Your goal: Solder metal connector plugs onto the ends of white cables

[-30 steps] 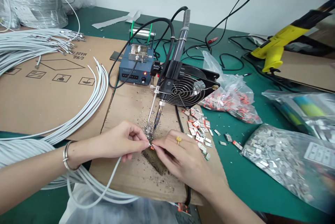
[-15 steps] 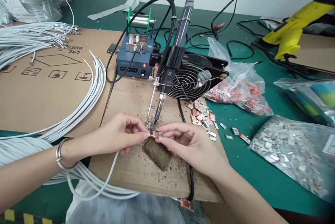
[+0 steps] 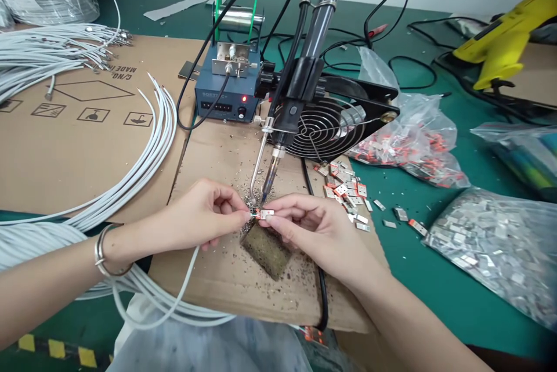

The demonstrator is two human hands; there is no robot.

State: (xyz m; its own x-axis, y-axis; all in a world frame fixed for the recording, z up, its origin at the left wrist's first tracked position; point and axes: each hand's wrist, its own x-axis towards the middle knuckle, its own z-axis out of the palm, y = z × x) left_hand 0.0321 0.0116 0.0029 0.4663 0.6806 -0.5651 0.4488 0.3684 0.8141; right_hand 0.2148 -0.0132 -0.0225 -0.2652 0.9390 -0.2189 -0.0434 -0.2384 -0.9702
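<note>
My left hand (image 3: 213, 212) pinches the end of a white cable (image 3: 188, 279) whose thin wires meet a small connector. That USB-like connector (image 3: 266, 215), silver with an orange part, is held between the thumb and fingers of my right hand (image 3: 317, 233). Just above it are the tip of a soldering iron (image 3: 270, 177) in a stand and a thin bent metal tube (image 3: 257, 166). Below the connector, a brown sponge-like block (image 3: 266, 250) lies on the cardboard (image 3: 217, 296). Whether the iron touches the connector is too small to tell.
A blue solder feeder (image 3: 224, 99) and a round fan (image 3: 322, 128) stand behind. Loose connectors (image 3: 346, 189) and bags of parts (image 3: 491, 244) lie right, with a yellow tool (image 3: 500, 47) beyond. White cables (image 3: 143, 169) curve at left.
The connector has turned from its dark face to a silver face in my fingers. Both hands still hold their pieces; the whole view has shifted slightly.
</note>
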